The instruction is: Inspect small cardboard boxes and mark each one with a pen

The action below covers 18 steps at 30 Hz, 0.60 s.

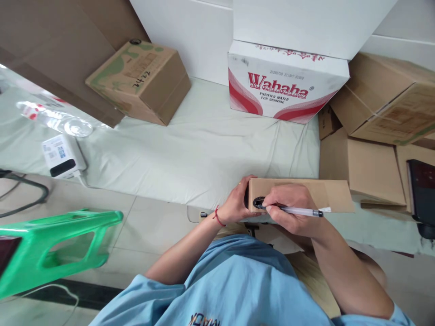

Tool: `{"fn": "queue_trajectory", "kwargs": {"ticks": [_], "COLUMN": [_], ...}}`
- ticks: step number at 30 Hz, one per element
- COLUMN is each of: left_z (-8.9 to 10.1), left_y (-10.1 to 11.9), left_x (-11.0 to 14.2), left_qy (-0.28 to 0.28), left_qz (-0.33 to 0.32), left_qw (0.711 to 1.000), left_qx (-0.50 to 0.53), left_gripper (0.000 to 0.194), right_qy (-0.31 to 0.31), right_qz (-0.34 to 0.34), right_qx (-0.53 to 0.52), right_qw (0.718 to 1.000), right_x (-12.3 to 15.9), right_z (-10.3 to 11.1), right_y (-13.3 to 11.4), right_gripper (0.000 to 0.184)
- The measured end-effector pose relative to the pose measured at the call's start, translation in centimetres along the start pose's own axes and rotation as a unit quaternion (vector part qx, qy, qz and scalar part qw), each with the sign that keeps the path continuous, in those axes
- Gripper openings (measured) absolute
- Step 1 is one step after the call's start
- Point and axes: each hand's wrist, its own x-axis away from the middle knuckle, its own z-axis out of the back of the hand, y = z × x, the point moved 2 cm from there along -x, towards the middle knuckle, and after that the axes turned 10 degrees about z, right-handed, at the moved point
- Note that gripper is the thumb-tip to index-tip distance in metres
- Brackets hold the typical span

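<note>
A brown cardboard box (331,192) sits at the table's near edge, close to my body. My left hand (235,201) grips its left end, with the thumb toward me and fingers round the far side. In my right hand (290,206) is a pen (301,211) with a clear barrel and black end, pinched between fingers and thumb. The pen's front end points left at a black round piece (258,202) on the box's top left; whether the tip touches it I cannot tell.
A pale sheet covers the table (204,145). At the back stand a carton with green print (163,86) and a white Wahaha carton (288,86). More boxes (374,167) and a black device (421,190) are right. Left are a power bank (63,154), bottles (78,126) and a green stool (68,249).
</note>
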Motion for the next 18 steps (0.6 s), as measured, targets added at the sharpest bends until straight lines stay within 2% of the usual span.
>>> {"fn": "queue_trajectory", "kwargs": {"ticks": [8,11,14,16,18], "left_z": [-0.1,-0.1,0.0,0.0,0.0], "left_y": [0.2,0.4,0.5,0.5,0.5], "left_x": [0.0,0.0,0.0,0.0,-0.1], "left_qy": [0.004,0.002,-0.01,-0.009,-0.005], "left_qz": [0.008,0.019,0.015,0.011,0.011], "left_qw": [1.0,1.0,0.999,0.999,0.999], "left_qx": [0.01,0.018,0.034,0.038,0.038], "left_gripper": [0.097,0.098,0.097,0.096,0.095], "right_qy": [0.028,0.064,0.187,0.316,0.43], "right_qz": [0.01,0.002,-0.036,-0.063,-0.073], "right_qx": [0.039,0.042,0.084,0.15,0.213], "right_qw": [0.999,0.997,0.978,0.935,0.874], "right_x": [0.1,0.6,1.7,3.1,5.0], "right_z": [0.4,0.4,0.7,1.4,2.1], "right_y": [0.0,-0.1,-0.4,-0.8,-1.2], "right_gripper": [0.019,0.02,0.017,0.011,0.017]}}
